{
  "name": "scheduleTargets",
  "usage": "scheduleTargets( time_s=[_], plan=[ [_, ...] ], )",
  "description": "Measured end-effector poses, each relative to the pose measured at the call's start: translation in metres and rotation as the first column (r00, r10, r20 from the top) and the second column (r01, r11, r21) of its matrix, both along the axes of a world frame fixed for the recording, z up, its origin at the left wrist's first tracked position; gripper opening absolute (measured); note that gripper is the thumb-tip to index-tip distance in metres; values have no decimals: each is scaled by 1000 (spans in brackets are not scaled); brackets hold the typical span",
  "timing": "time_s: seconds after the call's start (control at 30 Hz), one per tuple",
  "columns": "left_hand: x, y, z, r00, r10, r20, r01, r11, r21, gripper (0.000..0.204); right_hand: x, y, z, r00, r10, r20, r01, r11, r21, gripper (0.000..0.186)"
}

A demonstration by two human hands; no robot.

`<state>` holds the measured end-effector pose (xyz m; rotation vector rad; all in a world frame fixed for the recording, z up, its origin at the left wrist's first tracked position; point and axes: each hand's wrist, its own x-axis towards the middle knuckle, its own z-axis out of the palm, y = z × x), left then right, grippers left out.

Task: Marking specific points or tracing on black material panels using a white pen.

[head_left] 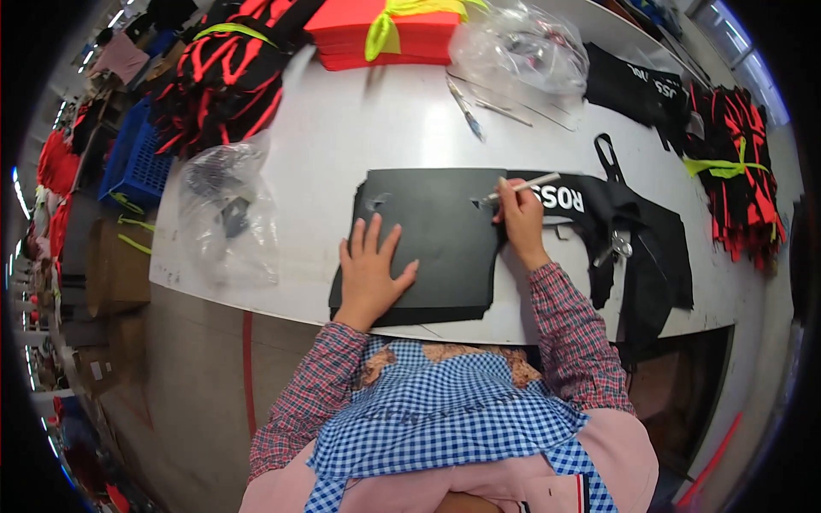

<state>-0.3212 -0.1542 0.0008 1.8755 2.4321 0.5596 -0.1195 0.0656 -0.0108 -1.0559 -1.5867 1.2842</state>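
Observation:
A stack of black rectangular sheets lies on the white table in front of me. My left hand rests flat on its lower left part, with the fingers spread. In my right hand is a slim, pale pen, pinched between the fingers. Its tip is at the upper right of the top sheet, by a small pale mark. A similar mark shows near the upper left corner. Just right of the stack, black fabric pieces with white lettering and a strap lie under metal scissors.
Clear plastic bags lie at left and far right of centre. A red stack tied with yellow cloth stands at the back. Black-and-red bundles flank the table. Thin tools lie behind the sheets. A blue crate stands left.

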Motion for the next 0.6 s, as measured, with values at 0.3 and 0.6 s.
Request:
scheduleTargets(
  time_s=[0.3,0.6],
  plan=[
    [8,-5,2,1000,3,-4,-3,1000,12,66,-7,-14,20,946,-6,323,-109,936,336,28],
    [8,-5,4,1000,9,-8,-9,1000,-7,66,-10,-13,15,943,0,334,-126,926,357,27]
  ],
)
